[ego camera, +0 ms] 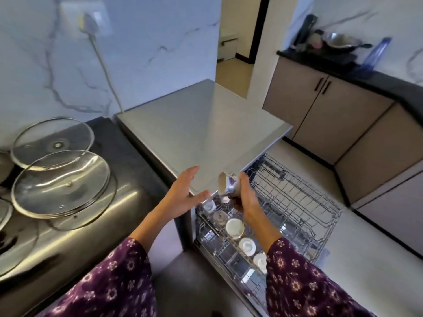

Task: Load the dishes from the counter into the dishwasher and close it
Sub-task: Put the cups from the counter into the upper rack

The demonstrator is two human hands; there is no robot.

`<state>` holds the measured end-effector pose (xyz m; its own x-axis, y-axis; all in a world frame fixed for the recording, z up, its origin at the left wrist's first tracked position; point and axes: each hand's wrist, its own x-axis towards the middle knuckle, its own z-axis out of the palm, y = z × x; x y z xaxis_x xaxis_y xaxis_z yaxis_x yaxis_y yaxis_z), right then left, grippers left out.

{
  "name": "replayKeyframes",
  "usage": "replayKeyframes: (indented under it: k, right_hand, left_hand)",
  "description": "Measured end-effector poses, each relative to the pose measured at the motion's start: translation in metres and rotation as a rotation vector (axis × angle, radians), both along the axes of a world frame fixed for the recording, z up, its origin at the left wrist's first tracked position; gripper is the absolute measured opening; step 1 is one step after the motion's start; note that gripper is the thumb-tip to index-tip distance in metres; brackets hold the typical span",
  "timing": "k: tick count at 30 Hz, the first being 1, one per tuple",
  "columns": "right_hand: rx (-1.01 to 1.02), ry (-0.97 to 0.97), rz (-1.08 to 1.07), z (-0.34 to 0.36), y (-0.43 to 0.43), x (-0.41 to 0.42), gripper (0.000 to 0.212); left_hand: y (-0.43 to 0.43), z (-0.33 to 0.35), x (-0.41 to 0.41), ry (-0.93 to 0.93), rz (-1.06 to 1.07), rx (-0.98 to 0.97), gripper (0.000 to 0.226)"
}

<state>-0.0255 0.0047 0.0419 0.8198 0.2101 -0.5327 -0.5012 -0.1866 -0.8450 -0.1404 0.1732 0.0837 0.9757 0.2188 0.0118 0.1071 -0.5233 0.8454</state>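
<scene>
The fingers (243, 179) of the right hand (246, 199) were curled round a small printed cup (230, 186), gripping it by its side and base. The cup lay tipped over, its long axis close to level. Its open mouth faced left, toward the other hand, and its base sat back against the right palm. The left hand (184, 194) hung just beside that mouth without touching it, its fingers (194, 171) straight and spread, holding nothing. Both hands were over the front corner of the dishwasher's steel top (206, 124), and the cup was in the air above the far left corner of the pulled-out wire rack (304, 184). Directly below and toward the person, a row of upturned cups (234, 228) ran along the rack's left edge, with two greyer pieces at its far end that were too blurred to name. The rest of the rack to the right looked unfilled. The right hand was plainly the nearer one to the rack. By my judgement, the coming move turned on rolling the cup mouth-down and lowering it straight down to join that row. Further left, two glass lids (61, 181) rested on the dark bench (128, 154), well apart from either hand and not yet loaded.
</scene>
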Motion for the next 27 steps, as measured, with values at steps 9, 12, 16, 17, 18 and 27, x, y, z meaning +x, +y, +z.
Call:
replayKeyframes:
  k: [9, 12, 16, 17, 18, 27]
  right_hand:
    - [-0.322, -0.261, 0.031, -0.056, -0.066, 0.073, 0.081]
    - [-0.401, -0.309, 0.169, -0.079, -0.068, 0.089, 0.086]
    - [-0.617, -0.399, 0.345, -0.106, -0.061, 0.102, 0.076]
    - [-0.649, -0.408, 0.398, -0.116, -0.058, 0.106, 0.074]
    - [-0.675, -0.409, 0.456, -0.127, -0.055, 0.110, 0.072]
    - [-0.725, -0.307, 0.614, -0.209, -0.027, 0.130, 0.080]
  left_hand:
    - [-0.035, -0.037, 0.094, 0.001, -0.105, 0.395, 0.070]
    - [-0.038, -0.052, 0.117, -0.028, -0.086, 0.440, 0.067]
    - [-0.036, -0.076, 0.140, -0.020, -0.093, 0.506, 0.068]
    - [-0.035, -0.081, 0.145, -0.021, -0.100, 0.523, 0.069]
    - [-0.033, -0.086, 0.150, -0.026, -0.107, 0.536, 0.070]
    - [-0.032, -0.112, 0.181, -0.090, -0.154, 0.549, 0.068]
